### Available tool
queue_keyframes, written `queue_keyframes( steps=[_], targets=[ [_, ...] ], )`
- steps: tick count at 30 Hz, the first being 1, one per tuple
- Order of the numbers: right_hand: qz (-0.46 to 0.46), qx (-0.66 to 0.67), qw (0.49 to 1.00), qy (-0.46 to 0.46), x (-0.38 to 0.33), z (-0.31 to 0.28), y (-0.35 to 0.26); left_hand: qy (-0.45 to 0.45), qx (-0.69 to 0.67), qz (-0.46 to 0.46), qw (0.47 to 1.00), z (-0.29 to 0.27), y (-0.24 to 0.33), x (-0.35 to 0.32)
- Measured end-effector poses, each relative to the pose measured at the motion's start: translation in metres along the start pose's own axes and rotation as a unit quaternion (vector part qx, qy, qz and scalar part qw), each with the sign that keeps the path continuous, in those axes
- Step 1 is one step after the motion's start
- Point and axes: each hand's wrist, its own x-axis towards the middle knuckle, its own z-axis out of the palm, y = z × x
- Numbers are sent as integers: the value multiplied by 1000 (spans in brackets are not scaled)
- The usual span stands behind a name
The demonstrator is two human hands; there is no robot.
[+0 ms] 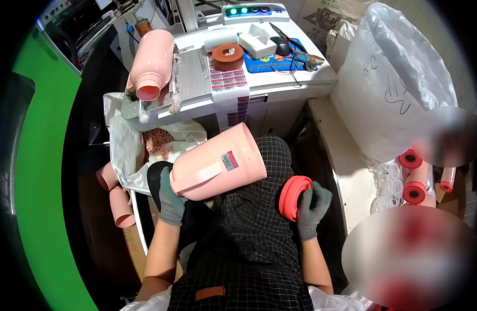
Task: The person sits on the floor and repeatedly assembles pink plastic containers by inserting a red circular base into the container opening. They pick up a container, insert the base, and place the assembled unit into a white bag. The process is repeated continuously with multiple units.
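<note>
Both grips are closed on something. The left hand, in a grey glove, clasps the narrow handle end of a pink jug shell, which lies tilted over the person's lap in a black checked apron. Its long axis runs from the left hand at lower left up toward the upper right, where the wide rim ends the shell. The right hand, also gloved, holds a red round cap by its edge, standing on edge with its ribbed side showing. The cap sits just beside and below the jug's wide end, apart from it, so the right hand is the nearer one to that rim.

Ahead, a white surface carries a second pink jug shell lying on a metal plate, a brown tape roll and a strip of small labels. More pink shells lie at lower left, and red-ended parts sit at the right beside a big clear plastic bag.
</note>
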Motion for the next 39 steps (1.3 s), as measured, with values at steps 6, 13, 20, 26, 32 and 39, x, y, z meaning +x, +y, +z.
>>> queue_keyframes(
  steps=[6, 13, 20, 26, 32, 39],
  targets=[
    [-106, -76, 982, -137, -29, -13, -16, -79, 31, -36, 996, -4, -23, 3],
    [88, 286, 951, -74, 64, -13, -45, -138, 302, 84, 939, 2, -41, -36],
    [-198, 215, 944, -150, 60, -18, -81, -152, 150, -17, 977, 16, -40, -59],
    [-173, 228, 944, -166, 46, -26, -82, -99, 112, -51, 988, 23, -37, -67],
    [-86, 250, 956, -130, 38, -27, -94, -31, 59, -1, 998, -12, -51, -44],
    [74, 289, 949, -102, 30, -17, -97, -51, 360, 275, 890, 68, 10, -85]
  ],
)
